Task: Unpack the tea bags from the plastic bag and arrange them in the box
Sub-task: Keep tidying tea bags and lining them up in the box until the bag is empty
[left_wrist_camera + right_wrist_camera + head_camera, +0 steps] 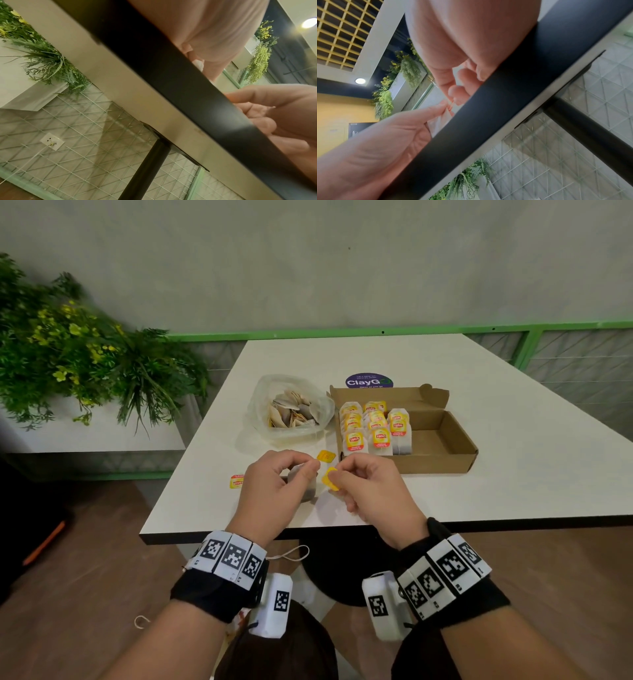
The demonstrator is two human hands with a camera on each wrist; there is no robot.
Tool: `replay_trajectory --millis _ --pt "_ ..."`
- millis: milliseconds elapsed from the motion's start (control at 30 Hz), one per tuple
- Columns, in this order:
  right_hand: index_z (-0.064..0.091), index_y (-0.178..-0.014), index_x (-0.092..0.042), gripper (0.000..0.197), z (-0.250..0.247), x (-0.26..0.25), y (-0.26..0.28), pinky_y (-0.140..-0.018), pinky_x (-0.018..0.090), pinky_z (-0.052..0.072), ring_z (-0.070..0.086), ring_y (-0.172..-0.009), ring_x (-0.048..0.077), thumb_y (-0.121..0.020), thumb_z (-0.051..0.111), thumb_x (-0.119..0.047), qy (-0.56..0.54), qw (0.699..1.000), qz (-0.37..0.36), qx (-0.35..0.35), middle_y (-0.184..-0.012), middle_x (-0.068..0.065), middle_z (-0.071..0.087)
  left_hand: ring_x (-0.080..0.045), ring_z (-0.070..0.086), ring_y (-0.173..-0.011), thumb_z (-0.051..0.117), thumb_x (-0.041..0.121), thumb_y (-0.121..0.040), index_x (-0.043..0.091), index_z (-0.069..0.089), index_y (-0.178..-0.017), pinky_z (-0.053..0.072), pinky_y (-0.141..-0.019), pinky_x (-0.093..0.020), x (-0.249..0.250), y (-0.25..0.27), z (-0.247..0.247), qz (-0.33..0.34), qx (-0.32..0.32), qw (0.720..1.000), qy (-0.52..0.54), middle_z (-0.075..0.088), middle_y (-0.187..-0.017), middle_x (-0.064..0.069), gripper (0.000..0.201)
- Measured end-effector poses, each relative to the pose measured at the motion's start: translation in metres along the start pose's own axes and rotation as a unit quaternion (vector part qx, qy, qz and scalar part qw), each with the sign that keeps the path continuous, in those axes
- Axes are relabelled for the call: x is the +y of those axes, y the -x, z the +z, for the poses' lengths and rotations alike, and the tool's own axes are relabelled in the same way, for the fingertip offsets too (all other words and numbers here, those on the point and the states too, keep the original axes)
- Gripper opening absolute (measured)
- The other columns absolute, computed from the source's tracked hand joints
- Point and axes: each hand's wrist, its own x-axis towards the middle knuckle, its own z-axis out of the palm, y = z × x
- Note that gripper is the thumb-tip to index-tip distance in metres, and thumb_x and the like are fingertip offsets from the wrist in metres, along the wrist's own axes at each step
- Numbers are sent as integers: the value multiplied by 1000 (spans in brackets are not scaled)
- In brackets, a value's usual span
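left hand point(274, 484): held over the near edge of the desk point(479, 491), fingers curled, a tea bag point(303, 486) pinched between thumb and fingertips; the same pinch is seen from below in the right wrist view point(412, 128)

right hand point(368, 487): right beside the left one, fingers curled in, a yellow tag point(330, 479) pinched at the fingertips

string: can't be made out between the tag and the tea bag, too fine and blurry

plastic bag point(291, 405): lying open on the desk, just left of the box, a loose pile of tea bags is seen inside

box point(442, 450): brown cardboard, lid flap folded back; the left part is filled with rows of tea bags point(373, 428) stood upright with yellow labels facing up, the right part is bare cardboard

loose tags: one yellow tag point(325, 456) is left on the desk between the hands and the box, another label point(236, 481) lies near the left edge of the desk

sticker point(368, 380): round, dark, stuck on the desk behind the box

plant point(85, 354): green with yellow bits, off to the left of the desk

wrist views: mostly blocked by the dark edge of the desk, so not much to go on there
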Motion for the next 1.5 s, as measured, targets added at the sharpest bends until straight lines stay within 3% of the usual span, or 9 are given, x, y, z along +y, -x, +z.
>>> replay_trajectory --millis 200,400,600,767,867,967,1133,1333,1500 --pt "67 -63 -18 15 9 5 -10 -59 31 42 51 -55 13 -78 69 -16 52 995 14 84 -53 -5 58 -7 65 -90 75 18 -90 29 75 -80 46 -76 -13 3 2 -1 3 2 1000 19 74 -90 2 15" --pt "58 -83 -9 10 7 1 -5 -43 22 40 48 -40 11 -91 64 -6 -1 997 19 79 -67 12 70 -10 66 -88 74 20 -92 28 75 -79 50 -80 -26 1 0 -3 -40 39 996 65 74 -85 9 15" --pt "67 -104 -14 20 3 3 3 -47 25 43 57 -54 21 -91 63 1 -58 994 -35 84 -64 9 67 -13 66 -85 73 23 -94 26 76 -81 60 -82 -54 0 -2 -2 -73 34 994 80 74 -82 9 14" --pt "75 -105 -8 20 -2 3 5 -45 27 45 70 -67 21 -86 76 -5 -86 996 -18 25 -89 12 77 -7 66 -77 70 18 -96 23 75 -82 59 -74 -38 0 -3 -5 -72 58 990 105 74 -78 9 15" --pt "76 -87 -9 6 1 5 2 -45 25 40 57 -52 13 -87 78 -15 -21 998 -22 50 -66 2 71 -6 66 -76 70 17 -96 21 75 -83 53 -76 -26 -1 -2 -5 -65 64 990 103 74 -78 9 14" --pt "68 -71 -4 26 5 8 -2 -52 19 38 42 -51 5 -87 77 -21 39 992 -61 104 -53 -6 52 -7 67 -78 70 15 -95 19 75 -83 54 -70 -21 2 -2 -4 -66 59 990 110 74 -77 8 14" --pt "56 -69 -7 27 10 8 -7 -52 28 35 40 -54 15 -89 68 -19 29 993 -21 108 -56 -1 47 -17 67 -89 75 29 -89 27 76 -80 57 -82 -40 0 -2 -3 -59 40 992 102 75 -86 4 9" --pt "56 -97 -11 9 6 3 -4 -42 23 34 45 -51 14 -92 55 -4 -30 996 11 81 -64 10 52 -30 67 -95 73 44 -80 27 78 -82 57 -85 -60 -2 -1 -5 -71 38 984 157 73 -88 3 18" --pt "74 -101 -10 16 -1 0 8 -48 27 45 60 -61 24 -94 63 -1 -71 997 -20 -6 -78 13 72 -16 65 -92 69 35 -89 23 78 -88 54 -86 -51 -4 -6 -5 -19 90 993 73 70 -91 13 15"
